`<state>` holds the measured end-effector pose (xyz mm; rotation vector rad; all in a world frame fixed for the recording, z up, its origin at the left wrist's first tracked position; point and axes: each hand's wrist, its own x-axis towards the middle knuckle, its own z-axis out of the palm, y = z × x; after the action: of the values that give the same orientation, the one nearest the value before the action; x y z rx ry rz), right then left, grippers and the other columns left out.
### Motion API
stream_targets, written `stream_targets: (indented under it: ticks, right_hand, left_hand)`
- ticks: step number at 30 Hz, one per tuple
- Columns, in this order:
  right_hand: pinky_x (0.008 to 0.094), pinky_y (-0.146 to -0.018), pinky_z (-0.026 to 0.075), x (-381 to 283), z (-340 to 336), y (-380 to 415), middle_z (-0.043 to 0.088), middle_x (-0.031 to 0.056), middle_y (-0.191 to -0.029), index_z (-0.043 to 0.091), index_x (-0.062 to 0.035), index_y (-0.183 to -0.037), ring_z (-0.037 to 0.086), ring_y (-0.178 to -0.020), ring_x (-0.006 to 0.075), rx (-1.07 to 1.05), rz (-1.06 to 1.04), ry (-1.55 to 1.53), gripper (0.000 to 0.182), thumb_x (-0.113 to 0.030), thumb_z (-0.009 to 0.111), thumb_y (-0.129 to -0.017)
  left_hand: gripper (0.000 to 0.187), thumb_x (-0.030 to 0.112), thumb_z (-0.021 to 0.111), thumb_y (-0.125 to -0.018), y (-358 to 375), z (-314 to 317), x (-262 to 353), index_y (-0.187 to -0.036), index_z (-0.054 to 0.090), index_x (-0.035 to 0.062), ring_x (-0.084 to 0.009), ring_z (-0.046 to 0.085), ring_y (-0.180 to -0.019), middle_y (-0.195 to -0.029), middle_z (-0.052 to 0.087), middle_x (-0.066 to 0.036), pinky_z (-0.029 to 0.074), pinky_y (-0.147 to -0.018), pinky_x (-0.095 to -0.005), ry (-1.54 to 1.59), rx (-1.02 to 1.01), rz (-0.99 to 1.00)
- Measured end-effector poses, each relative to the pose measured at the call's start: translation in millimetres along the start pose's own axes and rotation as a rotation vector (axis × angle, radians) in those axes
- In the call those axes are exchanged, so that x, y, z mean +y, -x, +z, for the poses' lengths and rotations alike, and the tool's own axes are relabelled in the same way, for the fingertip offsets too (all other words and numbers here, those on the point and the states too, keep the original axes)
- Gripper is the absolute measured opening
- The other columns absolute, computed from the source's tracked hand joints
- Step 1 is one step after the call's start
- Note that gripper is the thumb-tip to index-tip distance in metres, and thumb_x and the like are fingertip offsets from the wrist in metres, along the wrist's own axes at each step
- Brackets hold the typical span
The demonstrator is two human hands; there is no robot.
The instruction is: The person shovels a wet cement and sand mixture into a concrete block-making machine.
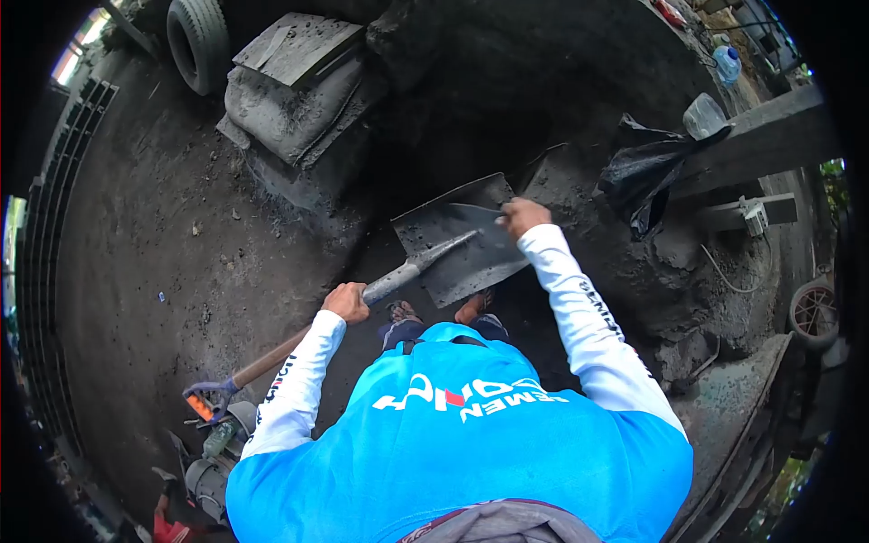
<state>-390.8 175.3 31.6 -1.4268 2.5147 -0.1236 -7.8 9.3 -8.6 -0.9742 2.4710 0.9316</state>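
Observation:
My left hand (347, 303) is wrapped round the shaft of a shovel (389, 282), close to the metal socket. The shovel lies slantwise in front of me, its grey blade (457, 271) face up above my feet and its D-shaped handle (210, 398) at lower left. Over the upper right part of the blade, my right hand (525, 217) is closed on a trowel (484, 217). The trowel's thin pointed metal blade is blurred and overlaps the shovel blade; its handle is hidden in my fist.
Ahead stands a filled sack (285, 113) with a dusty board (294, 45) on top, near a tyre (199, 45). Black plastic (647, 172) hangs at right by a beam (760, 136). A wheel (814, 314) is far right. A person in red (167, 528) is at lower left, beside buckets (208, 480).

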Motion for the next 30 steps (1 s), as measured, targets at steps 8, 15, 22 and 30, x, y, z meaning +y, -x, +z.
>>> stream_targets:
  ticks: [8, 15, 22, 30]
  right_hand:
    - [0.0336, -0.076, 0.050, -52, 16, 57, 0.070, 0.0108, -0.087, 0.070, -0.0009, -0.097, 0.065, -0.081, 0.0198, -0.144, 0.017, -1.024, 0.028, -0.025, 0.071, -0.084]
    - [0.0368, -0.093, 0.049, 16, 79, 65, 0.067, 0.0200, -0.111, 0.065, -0.0032, -0.117, 0.065, -0.103, 0.0321, 0.029, 0.538, -0.614, 0.042, -0.021, 0.072, -0.080]
    - [0.0392, -0.099, 0.046, -69, 69, 84, 0.063, 0.0195, -0.119, 0.061, -0.0122, -0.125, 0.060, -0.111, 0.0362, -0.162, 0.308, -0.667, 0.041, -0.025, 0.065, -0.086]
    - [0.0386, -0.098, 0.047, -74, 76, 85, 0.064, 0.0193, -0.116, 0.064, -0.0135, -0.122, 0.062, -0.110, 0.0343, -0.228, 0.183, -0.541, 0.038, -0.024, 0.067, -0.085]
  left_hand:
    - [0.032, 0.019, 0.067, -0.068, -4, 11, 8, -0.093, 0.067, 0.0003, -0.0413, 0.065, -0.090, -0.092, 0.067, -0.024, 0.051, -0.081, -0.0479, 0.055, 0.221, -0.132]
    - [0.029, 0.014, 0.058, -0.072, -11, 37, -5, -0.097, 0.068, 0.0019, -0.0412, 0.064, -0.097, -0.097, 0.067, -0.024, 0.050, -0.087, -0.0470, -0.030, 0.126, -0.247]
    - [0.030, 0.013, 0.059, -0.071, -3, 49, -11, -0.098, 0.068, 0.0042, -0.0402, 0.064, -0.097, -0.099, 0.067, -0.023, 0.050, -0.087, -0.0475, 0.030, 0.066, -0.272]
    - [0.020, 0.014, 0.065, -0.068, 1, 60, 2, -0.084, 0.061, 0.0025, -0.0412, 0.064, -0.091, -0.090, 0.067, -0.022, 0.050, -0.080, -0.0484, -0.057, 0.277, -0.225]
